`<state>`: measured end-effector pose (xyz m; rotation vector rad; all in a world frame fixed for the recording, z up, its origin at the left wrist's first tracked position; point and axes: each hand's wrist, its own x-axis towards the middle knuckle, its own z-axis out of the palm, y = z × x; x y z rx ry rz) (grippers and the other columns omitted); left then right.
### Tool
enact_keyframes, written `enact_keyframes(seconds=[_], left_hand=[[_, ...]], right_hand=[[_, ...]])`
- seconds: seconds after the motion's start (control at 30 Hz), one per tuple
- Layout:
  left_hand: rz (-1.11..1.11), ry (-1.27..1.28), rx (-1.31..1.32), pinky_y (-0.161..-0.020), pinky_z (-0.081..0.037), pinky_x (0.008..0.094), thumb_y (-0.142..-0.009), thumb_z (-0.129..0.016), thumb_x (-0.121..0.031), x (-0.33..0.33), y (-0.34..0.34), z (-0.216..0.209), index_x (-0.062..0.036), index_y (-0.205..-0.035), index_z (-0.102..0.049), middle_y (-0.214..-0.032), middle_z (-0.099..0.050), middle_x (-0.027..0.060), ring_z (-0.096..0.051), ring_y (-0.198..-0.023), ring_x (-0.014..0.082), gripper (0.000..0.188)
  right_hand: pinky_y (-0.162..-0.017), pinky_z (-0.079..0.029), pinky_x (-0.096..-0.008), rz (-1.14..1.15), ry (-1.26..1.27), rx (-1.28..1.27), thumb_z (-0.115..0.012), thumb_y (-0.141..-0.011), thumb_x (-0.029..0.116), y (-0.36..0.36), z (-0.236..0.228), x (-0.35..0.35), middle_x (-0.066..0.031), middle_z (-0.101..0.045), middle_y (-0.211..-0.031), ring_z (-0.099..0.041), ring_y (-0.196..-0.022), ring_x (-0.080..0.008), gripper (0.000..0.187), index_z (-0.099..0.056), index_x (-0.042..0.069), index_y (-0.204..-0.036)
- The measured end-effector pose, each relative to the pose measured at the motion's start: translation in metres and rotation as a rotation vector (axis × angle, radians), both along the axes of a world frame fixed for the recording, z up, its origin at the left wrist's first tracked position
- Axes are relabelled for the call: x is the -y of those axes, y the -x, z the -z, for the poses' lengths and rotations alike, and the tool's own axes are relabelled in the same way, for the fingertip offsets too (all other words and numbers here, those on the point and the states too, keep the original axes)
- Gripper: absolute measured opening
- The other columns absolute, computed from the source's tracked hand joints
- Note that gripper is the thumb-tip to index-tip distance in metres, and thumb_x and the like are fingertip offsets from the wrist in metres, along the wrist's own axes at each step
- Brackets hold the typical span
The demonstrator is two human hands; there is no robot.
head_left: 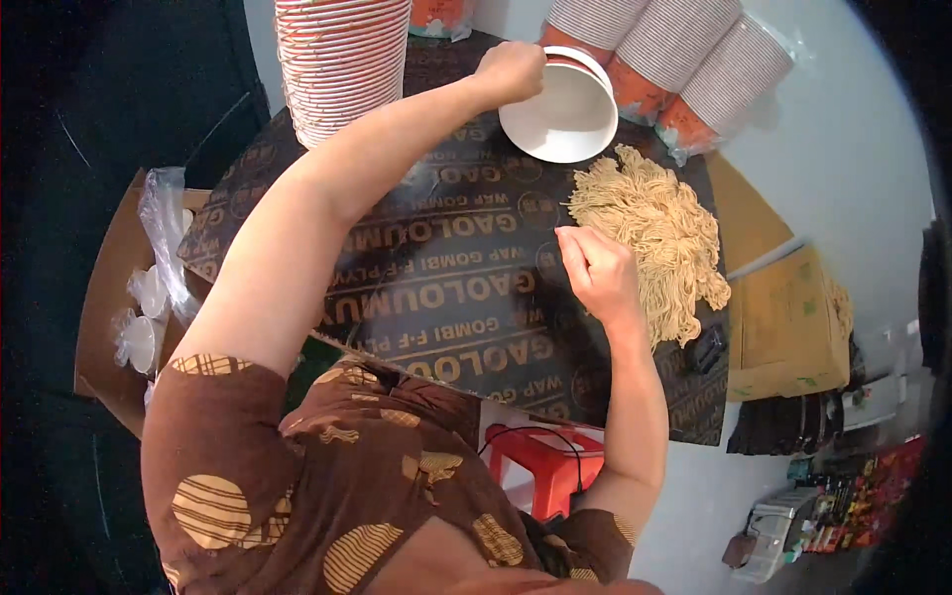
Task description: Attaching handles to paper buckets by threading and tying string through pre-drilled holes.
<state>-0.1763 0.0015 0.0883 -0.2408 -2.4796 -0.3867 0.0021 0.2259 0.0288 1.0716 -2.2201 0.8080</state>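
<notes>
At the far side of the table, my left hand (511,71) is closed on the rim of a white paper bowl (561,114). The bowl is tipped so that its bare white inside shows, and a second rim peeks out behind it. My right hand (602,270) is closed, thumb pressed against the curled fingers, over the left edge of a heap of tan strands (659,243). Those strands look like noodles or yarn; I cannot tell which. What the right hand holds, if anything, is hidden.
A tall stack of paper bowls (342,69) rises at the back left. Several plastic-wrapped bowl stacks (674,45) lean along the back right. Cardboard boxes flank the dark printed tabletop (436,258), one at the right (790,327). A red stool (545,461) stands below the near edge.
</notes>
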Motion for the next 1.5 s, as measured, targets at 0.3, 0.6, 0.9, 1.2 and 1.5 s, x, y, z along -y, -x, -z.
enact_keyframes(seconds=[0.3,0.6,0.9,1.2,1.5], left_hand=[[0.153,0.006,0.066,-0.074,-0.053,0.0465,-0.07,-0.056,-0.019,0.008,-0.003,-0.003,-0.0007,-0.087,-0.07,-0.078,-0.066,0.0232,-0.066,-0.074,0.0388,0.029],[0.178,-0.378,-0.018,-0.072,-0.053,0.0435,-0.072,-0.057,-0.018,0.016,-0.072,0.0,-0.0013,-0.087,-0.072,-0.073,-0.066,0.0227,-0.067,-0.072,0.0357,0.026],[0.181,-0.942,0.251,-0.057,-0.051,0.0317,-0.075,-0.058,-0.011,0.044,-0.157,0.007,0.0073,-0.074,-0.069,-0.062,-0.065,0.0143,-0.063,-0.057,0.0167,0.021],[0.454,-0.948,-0.004,-0.071,-0.05,0.0296,-0.086,-0.056,-0.022,0.048,-0.191,0.038,0.0085,-0.094,-0.066,-0.086,-0.068,0.0148,-0.062,-0.08,0.0141,0.033],[0.421,-1.275,0.228,-0.089,-0.046,0.0309,-0.094,-0.057,-0.035,0.071,-0.172,0.048,0.0004,-0.109,-0.059,-0.103,-0.061,0.007,-0.058,-0.098,0.014,0.039]], right_hand=[[-0.061,-0.053,-0.0364,0.007,-0.005,0.028,-0.064,-0.085,0.008,0.0,-0.002,-0.001,-0.0126,-0.068,-0.079,-0.066,-0.07,-0.0289,0.009,-0.067,0.0,-0.084],[-0.054,-0.049,-0.0364,0.208,0.153,0.118,-0.057,-0.092,0.017,0.003,0.003,-0.005,-0.0136,-0.065,-0.069,-0.064,-0.06,-0.0288,0.022,-0.065,-0.001,-0.081],[-0.052,-0.043,-0.0352,0.151,0.37,0.367,-0.051,-0.095,0.03,-0.006,0.0,0.001,-0.0117,-0.059,-0.057,-0.059,-0.055,-0.0218,0.044,-0.059,-0.004,-0.068],[-0.045,-0.04,-0.0321,0.117,0.364,0.552,-0.054,-0.093,0.024,-0.014,0.013,0.024,-0.0094,-0.058,-0.054,-0.052,-0.045,-0.0143,0.039,-0.06,-0.006,-0.068],[-0.038,-0.036,-0.0204,-0.07,0.549,0.996,-0.051,-0.096,0.026,0.005,0.021,0.009,-0.0052,-0.059,-0.059,-0.047,-0.043,-0.0071,0.034,-0.06,-0.002,-0.078]])
